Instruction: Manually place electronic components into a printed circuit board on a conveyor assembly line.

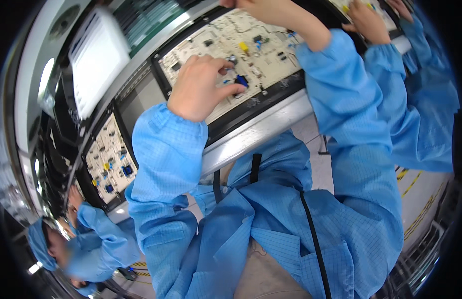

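Observation:
Over the left part of a pale circuit board [206, 47] in a black frame, my left hand [197, 84] is bent, with thumb and index finger apart. Its thumb tip lies beside a dark blue block-shaped component [242, 80]. The index fingertip is close to a small silvery round part [232, 59]; whether it touches is unclear. My right hand [271, 10] reaches across the board's far edge at the top of the picture. Its fingers are mostly cut off there, so any grip is hidden. A yellow component [244, 47] stands on the board between my hands.
A metal rail [261, 127] runs along the near side, between my body and the board. Another populated board [109, 159] lies on the line at left, beside a co-worker [98, 234]. At right, another person's hand [369, 22] works close to my right arm. A bright panel [98, 60] stands upper left.

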`<action>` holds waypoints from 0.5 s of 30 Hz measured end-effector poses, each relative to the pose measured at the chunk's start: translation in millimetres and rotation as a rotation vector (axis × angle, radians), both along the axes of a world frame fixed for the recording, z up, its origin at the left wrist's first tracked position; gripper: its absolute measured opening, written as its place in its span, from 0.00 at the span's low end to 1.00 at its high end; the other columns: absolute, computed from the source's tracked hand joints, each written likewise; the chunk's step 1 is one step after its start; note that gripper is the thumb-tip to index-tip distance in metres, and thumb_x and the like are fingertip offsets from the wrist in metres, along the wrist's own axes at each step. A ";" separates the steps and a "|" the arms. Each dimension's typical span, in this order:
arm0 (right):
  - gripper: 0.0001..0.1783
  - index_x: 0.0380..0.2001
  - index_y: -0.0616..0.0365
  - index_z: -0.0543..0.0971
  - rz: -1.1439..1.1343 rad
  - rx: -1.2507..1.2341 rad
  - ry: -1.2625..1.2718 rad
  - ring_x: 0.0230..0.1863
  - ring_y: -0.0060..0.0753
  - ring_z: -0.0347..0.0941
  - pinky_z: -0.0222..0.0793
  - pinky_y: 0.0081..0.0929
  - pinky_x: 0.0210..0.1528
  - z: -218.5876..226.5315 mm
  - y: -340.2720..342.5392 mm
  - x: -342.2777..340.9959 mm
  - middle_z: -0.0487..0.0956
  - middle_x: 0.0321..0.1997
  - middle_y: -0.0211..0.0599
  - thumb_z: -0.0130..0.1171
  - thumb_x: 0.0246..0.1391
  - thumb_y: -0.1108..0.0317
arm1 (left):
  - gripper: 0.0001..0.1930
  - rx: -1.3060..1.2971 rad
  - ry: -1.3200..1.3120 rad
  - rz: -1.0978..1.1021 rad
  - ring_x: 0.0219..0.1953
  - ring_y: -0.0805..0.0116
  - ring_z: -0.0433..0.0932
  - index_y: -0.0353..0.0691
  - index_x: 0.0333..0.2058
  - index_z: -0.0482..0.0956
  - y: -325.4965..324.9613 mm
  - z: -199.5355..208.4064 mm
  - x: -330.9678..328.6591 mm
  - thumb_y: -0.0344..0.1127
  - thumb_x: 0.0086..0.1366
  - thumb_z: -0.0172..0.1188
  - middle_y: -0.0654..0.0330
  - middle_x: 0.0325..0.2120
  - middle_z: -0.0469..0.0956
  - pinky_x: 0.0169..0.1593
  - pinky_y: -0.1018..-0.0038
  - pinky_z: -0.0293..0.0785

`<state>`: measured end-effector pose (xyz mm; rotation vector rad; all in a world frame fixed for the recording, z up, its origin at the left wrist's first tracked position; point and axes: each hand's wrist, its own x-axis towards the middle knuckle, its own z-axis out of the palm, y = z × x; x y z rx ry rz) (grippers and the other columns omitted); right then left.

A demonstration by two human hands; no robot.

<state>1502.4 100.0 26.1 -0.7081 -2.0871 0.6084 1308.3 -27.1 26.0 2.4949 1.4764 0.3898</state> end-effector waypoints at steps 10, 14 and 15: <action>0.20 0.39 0.57 0.75 0.152 0.076 -0.507 0.41 0.40 0.65 0.64 0.30 0.46 3.6 -108.9 -8.5 0.73 0.37 0.36 0.67 0.39 0.71 | 0.10 0.205 -0.452 0.336 0.29 0.72 0.73 0.38 0.37 0.79 8.2 36.2 -95.5 0.35 0.60 0.59 0.60 0.25 0.77 0.36 0.77 0.70; 0.21 0.37 0.58 0.76 0.188 0.064 -0.631 0.40 0.40 0.65 0.64 0.31 0.45 4.8 -107.7 -16.1 0.74 0.36 0.35 0.68 0.35 0.71 | 0.08 0.195 -0.641 0.509 0.29 0.71 0.76 0.35 0.36 0.78 5.7 8.9 -123.3 0.32 0.60 0.58 0.57 0.26 0.78 0.35 0.76 0.72; 0.20 0.36 0.58 0.76 0.193 0.043 -0.669 0.40 0.40 0.66 0.65 0.31 0.45 7.6 -108.3 -17.5 0.75 0.35 0.35 0.68 0.35 0.72 | 0.08 0.210 -0.638 0.545 0.29 0.71 0.76 0.35 0.36 0.78 7.3 2.2 -130.8 0.32 0.60 0.57 0.57 0.25 0.78 0.35 0.76 0.72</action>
